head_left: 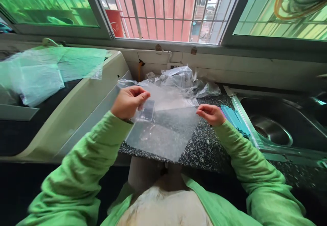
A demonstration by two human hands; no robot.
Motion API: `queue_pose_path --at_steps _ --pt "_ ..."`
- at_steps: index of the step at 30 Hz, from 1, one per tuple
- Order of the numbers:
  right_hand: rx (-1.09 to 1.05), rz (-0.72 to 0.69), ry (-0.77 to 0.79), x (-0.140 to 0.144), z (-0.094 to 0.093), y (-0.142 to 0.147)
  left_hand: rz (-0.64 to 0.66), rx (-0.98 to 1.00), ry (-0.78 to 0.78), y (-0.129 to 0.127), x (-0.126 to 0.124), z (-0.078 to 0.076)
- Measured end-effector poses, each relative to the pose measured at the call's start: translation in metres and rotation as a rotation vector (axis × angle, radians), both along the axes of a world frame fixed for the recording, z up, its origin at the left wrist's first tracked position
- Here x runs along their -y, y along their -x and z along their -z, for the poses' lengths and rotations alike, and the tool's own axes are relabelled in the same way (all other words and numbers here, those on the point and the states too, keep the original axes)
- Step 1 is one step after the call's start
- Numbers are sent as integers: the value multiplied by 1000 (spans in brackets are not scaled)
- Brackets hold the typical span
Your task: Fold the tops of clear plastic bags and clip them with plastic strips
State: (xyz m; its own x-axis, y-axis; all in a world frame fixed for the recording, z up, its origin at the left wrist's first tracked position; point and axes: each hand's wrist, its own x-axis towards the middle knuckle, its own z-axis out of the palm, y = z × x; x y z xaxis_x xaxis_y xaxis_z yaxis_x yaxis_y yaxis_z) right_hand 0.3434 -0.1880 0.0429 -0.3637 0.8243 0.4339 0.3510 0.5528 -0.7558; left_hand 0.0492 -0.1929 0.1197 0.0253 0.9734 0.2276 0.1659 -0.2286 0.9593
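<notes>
1. The left hand [130, 102], near the middle of the frame, has thumb and fingers pinched together on the clear bag [163, 135] at its upper left; a small clear rectangle [147, 111] shows just below the fingertips, and I cannot tell whether it is part of the bag.
2. The right hand [211, 114], right of centre, pinches the bag's upper right corner between thumb and fingers; the bag spans the gap between the hands, at the centre of the frame, over the speckled counter [209, 149].
3. Behind the bag lies a heap of crumpled plastic [178, 78]; turquoise strips [236, 121] lie just beside the right hand, next to the sink [272, 130] at the right of the frame.
</notes>
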Motion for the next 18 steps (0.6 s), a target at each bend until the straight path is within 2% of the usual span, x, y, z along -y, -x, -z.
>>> queue_pose_path --at_steps 3,6,8,14,18 --pt "91 102 50 -11 16 -13 48 6 46 -13 -23 28" --pt "134 176 66 -18 27 -20 57 -11 26 -21 -40 43" --pt "142 196 64 -20 30 -22 77 -45 -11 -23 -48 42" --pt "161 196 43 -20 32 -23 151 -189 -135 -25 -62 24" --pt "179 192 79 -20 32 -21 207 -197 -174 -27 -69 26"
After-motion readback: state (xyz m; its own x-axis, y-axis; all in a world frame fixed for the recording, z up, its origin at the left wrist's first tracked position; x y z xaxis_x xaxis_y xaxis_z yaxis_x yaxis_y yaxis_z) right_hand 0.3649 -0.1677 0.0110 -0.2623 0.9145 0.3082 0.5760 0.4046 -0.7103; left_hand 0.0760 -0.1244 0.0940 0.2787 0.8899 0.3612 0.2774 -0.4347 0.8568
